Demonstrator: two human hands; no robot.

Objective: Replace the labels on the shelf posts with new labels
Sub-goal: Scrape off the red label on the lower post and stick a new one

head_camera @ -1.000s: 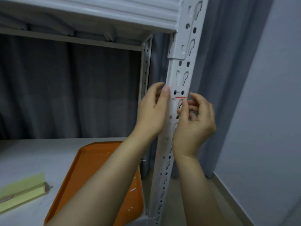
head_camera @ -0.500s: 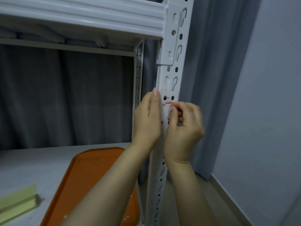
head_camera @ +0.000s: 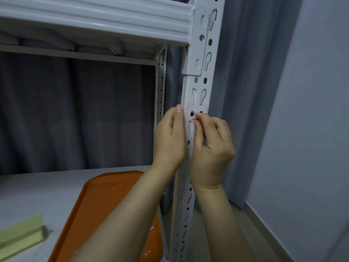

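On the post, the label lies just above the right hand (the nearer), which pinches what seems its lower edge; left hand presses alongside, flat.

Dark grey curtain hangs in folds, 9 to 1 o'clock. Plain pale wall at 3 o'clock. Beige floor at 5 o'clock. Light dim, even.

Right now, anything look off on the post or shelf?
Nothing damaged, but white scraps litter the orange tray on the lower shelf, likely peeled label bits. On the post, a faint pinkish patch covers two holes, just above where the right hand pinches a red-marked label.
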